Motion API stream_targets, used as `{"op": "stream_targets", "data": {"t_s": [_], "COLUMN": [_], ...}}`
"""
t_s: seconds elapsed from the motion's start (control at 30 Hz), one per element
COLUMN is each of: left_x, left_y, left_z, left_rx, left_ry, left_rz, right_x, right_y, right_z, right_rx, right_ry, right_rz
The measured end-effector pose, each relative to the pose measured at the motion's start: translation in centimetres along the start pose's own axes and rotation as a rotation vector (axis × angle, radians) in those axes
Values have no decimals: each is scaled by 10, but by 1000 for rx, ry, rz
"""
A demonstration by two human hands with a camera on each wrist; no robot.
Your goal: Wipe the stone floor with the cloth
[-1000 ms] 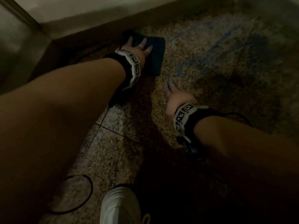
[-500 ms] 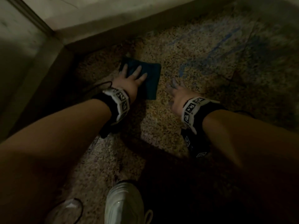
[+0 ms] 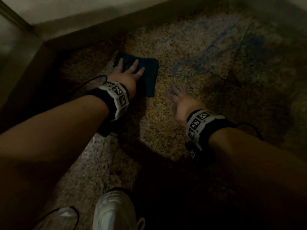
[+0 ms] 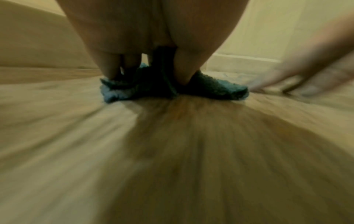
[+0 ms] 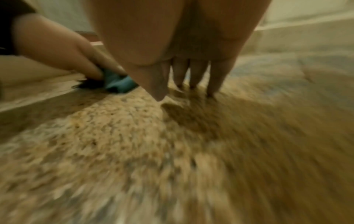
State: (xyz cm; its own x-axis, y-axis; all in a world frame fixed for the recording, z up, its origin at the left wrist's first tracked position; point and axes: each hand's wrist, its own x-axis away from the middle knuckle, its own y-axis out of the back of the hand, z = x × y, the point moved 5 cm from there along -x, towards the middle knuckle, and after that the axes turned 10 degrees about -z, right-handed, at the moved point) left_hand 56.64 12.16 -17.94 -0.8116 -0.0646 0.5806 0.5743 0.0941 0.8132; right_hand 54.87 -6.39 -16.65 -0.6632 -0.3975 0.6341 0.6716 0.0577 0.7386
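Underfoot: speckled tan stone floor [image 3: 166,130], bluish smears toward 1 o'clock.
Left arm: reaches toward 12 o'clock, wrist low over the floor.
Right arm: reaches in from 4 o'clock.
Cloth: folded dark teal terry cloth [image 3: 149,75] lies flat at 12 o'clock, near the dark skirting corner [image 3: 49,47].
Left hand [image 3: 127,75]: fingers spread straight, pressing the cloth down, not gripping.
Right hand [image 3: 182,103]: relaxed, empty, fingertips [image 5: 210,91] touching bare floor beside the cloth.
Shoe: white sneaker [image 3: 114,211] at 6 o'clock.
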Motion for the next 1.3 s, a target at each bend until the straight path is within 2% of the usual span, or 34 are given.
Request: {"op": "stream_targets", "data": {"t_s": [0.1, 0.2, 0.37, 0.6, 0.67, 0.77, 0.87, 1.1, 1.3], "left_x": [-22, -33, -36, -7, 7, 24, 31, 4, -31], "left_y": [14, 28, 33, 9, -3, -24, -33, -3, 29], "left_z": [-18, -32, -36, -28, -25, -21, -22, -51, -92], "left_rx": [11, 28, 38, -7, -20, -26, 5, -49, -16], "left_ry": [-36, -28, -23, -55, -81, -112, -86, -90, -106], "left_rz": [-55, -48, -25, 10, 16, 29, 44, 6, -2], "right_x": [-1, -5, -4, 0, 6, 20, 27, 27, 24], "right_y": [2, 2, -4, -5, -4, -9, -11, -16, -13], "right_z": [-4, -5, -6, -4, -14, -44, -64, -56, -65], "right_rx": [-43, -60, -49, 69, 80, 137, 171, 140, -29], "right_ry": [3, -18, -29, -21, -13, -82, -94, -140, -109], "right_rz": [71, 143, 152, 70, 42, 100, 103, 197, 228]}}
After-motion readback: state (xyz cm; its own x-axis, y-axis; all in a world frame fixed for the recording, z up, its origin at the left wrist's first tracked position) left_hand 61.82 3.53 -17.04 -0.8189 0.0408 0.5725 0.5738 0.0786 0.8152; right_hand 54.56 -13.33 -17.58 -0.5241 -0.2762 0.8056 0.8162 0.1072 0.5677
